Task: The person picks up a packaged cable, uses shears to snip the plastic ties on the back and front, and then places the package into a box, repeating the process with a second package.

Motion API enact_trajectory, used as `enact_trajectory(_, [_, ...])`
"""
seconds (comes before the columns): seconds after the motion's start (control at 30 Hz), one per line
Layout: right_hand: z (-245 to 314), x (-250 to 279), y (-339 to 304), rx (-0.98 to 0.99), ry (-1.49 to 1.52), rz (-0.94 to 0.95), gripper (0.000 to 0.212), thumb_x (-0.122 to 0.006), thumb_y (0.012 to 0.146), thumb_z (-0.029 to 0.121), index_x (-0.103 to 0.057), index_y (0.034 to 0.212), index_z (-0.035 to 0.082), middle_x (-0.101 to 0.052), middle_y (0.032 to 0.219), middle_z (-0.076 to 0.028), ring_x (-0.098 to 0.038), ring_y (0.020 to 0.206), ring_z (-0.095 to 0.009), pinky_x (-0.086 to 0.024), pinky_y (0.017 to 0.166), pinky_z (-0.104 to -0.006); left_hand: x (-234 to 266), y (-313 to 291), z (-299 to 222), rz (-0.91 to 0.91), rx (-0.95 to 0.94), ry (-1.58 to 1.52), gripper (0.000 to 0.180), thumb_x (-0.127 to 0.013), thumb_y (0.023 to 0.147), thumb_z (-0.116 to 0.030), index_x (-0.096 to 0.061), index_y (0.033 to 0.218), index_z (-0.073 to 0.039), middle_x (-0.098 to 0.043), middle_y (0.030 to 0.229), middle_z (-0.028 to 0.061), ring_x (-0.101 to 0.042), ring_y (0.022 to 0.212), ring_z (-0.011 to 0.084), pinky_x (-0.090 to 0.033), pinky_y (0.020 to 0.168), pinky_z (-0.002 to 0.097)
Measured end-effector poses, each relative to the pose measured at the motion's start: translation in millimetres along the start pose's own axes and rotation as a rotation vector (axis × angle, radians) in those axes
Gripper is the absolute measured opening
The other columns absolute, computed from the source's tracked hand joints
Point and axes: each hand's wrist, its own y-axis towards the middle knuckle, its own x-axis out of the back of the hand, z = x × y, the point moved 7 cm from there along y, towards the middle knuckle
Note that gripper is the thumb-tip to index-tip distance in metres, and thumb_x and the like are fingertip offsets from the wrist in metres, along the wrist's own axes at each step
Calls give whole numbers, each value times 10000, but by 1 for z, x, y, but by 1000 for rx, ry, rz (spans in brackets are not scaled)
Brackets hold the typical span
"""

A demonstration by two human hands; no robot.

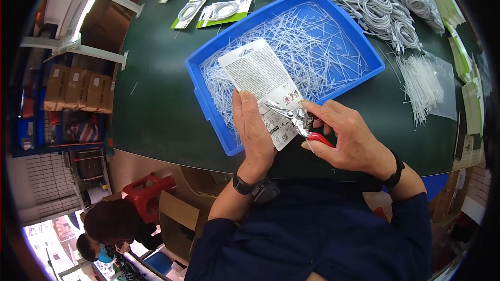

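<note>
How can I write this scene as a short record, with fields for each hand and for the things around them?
Left hand: grips a white printed card, thumb across its front
Right hand: holds a red-handled plier-like tool, tips in front of the card; contact unclear
Tray: blue, holding many loose thin white strips
Table: dark green
Upper left of table: carded cables
Upper right: pile of coiled pale cables
Right side: bundle of white strips beside clear plastic

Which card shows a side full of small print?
The card in the left hand: dense text fills much of its visible side. The other cards lie on the table, showing coiled cables instead.
</note>
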Motion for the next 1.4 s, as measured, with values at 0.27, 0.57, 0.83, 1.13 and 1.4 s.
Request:
enact_trajectory(0.27, [-1,-1,1,29,-100,-54,677,-824,753,126,-565,1364,-4,-589,874,-113,-578,700,-235,-484,638,-347,-8,-5,2,9,-61,102,449,-421,1095,-361,-440,1364,-3,-602,1195,98,-564,1044,118,-469,923,296])
enact_trajectory(0.57, [2,-1,0,79,-243,-87,679,-815,749,89,-551,1370,7,-581,848,-118,-595,701,-272,-492,620,-375,-13,1,1,2,-96,91,421,-437,1095,-343,-449,1354,-12,-599,1202,87,-552,1053,110,-459,937,298])
enact_trajectory(0.83, [-10,3,3,-5,-113,-81,653,-796,743,31,-575,1357,4,-591,864,-102,-589,690,-225,-500,623,-331,-5,13,-20,-36,-76,47,426,-426,1096,-352,-436,1356,-15,-616,1190,117,-637,1013,146,-539,867,299])
enact_trajectory(1.13, [-9,2,3,55,-181,-28,686,-828,718,70,-583,1357,21,-606,878,-111,-628,765,-236,-519,663,-337,14,20,-39,-139,-141,26,485,-370,1085,-357,-447,1369,30,-642,1213,194,-715,1000,256,-605,840,361])
enact_trajectory(1.4, [-6,0,0,51,-213,-22,705,-840,711,96,-578,1362,27,-603,873,-117,-632,775,-259,-521,673,-356,10,18,-27,-99,-100,-14,446,-378,1100,-355,-411,1379,-9,-619,1218,168,-699,1020,214,-598,840,324])
